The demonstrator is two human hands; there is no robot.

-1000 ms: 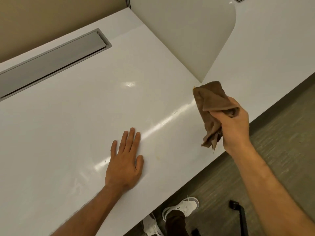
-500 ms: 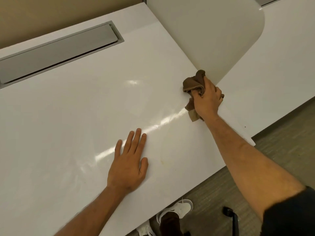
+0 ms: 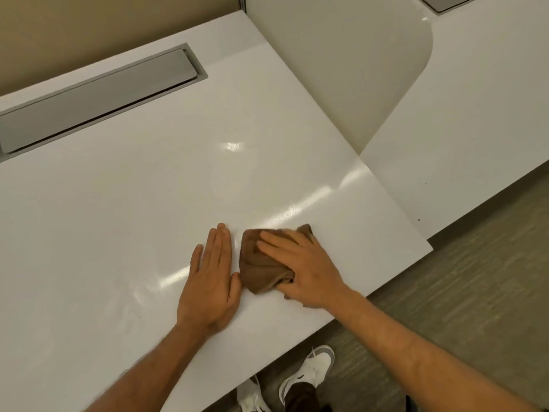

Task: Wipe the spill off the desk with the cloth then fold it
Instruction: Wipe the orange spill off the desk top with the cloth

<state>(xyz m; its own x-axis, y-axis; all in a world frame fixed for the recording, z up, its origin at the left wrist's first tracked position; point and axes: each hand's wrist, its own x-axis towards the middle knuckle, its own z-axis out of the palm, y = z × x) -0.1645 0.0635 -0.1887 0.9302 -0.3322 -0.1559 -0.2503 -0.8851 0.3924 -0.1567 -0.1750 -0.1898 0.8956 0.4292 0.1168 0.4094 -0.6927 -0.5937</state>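
Note:
A bunched brown cloth [image 3: 260, 270] lies on the white desk [image 3: 124, 209] near its front edge. My right hand [image 3: 300, 270] presses flat on top of the cloth, fingers straight and spread toward the left, covering its right part. My left hand [image 3: 211, 281] rests palm down on the desk right beside the cloth, its thumb edge almost touching it. No spill can be made out on the glossy surface; only light glare shows.
A grey cable-tray lid [image 3: 98, 99] is set into the desk at the back left. An upright white divider panel [image 3: 335, 69] separates this desk from a neighbouring desk [image 3: 475, 129] on the right. The carpet floor [image 3: 445, 307] and my white shoes [image 3: 309, 373] show below the front edge.
My right hand brought the cloth from the divider's corner down and left to beside my left hand, and now presses it flat instead of gripping it. The left hand stayed put.

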